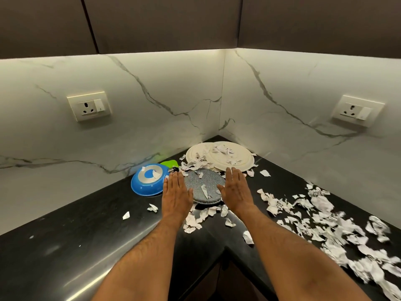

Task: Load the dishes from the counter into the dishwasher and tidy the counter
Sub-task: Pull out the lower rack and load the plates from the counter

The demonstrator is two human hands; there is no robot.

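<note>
Dishes crowd the counter (pixel 65 246) corner: your left hand (pixel 176 192) and right hand (pixel 236 190), fingers straight, flank the upturned grey pan (pixel 204 183); cream plates (pixel 219 157) lie behind under paper scraps (pixel 325 227).

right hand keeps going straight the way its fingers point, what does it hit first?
Probably the white plates: the right hand's fingertips already sit at their near rim, among paper scraps. Its height above the counter is unclear.

Both hands flat out, left hand (pixel 176 190) and right hand (pixel 236 187), either side of a speckled grey pan (pixel 204 183) lying upside down. Blue pan (pixel 147 180) sits just left, white plates (pixel 219 156) behind, torn paper scraps (pixel 321 222) all over the black counter (pixel 65 246).
</note>
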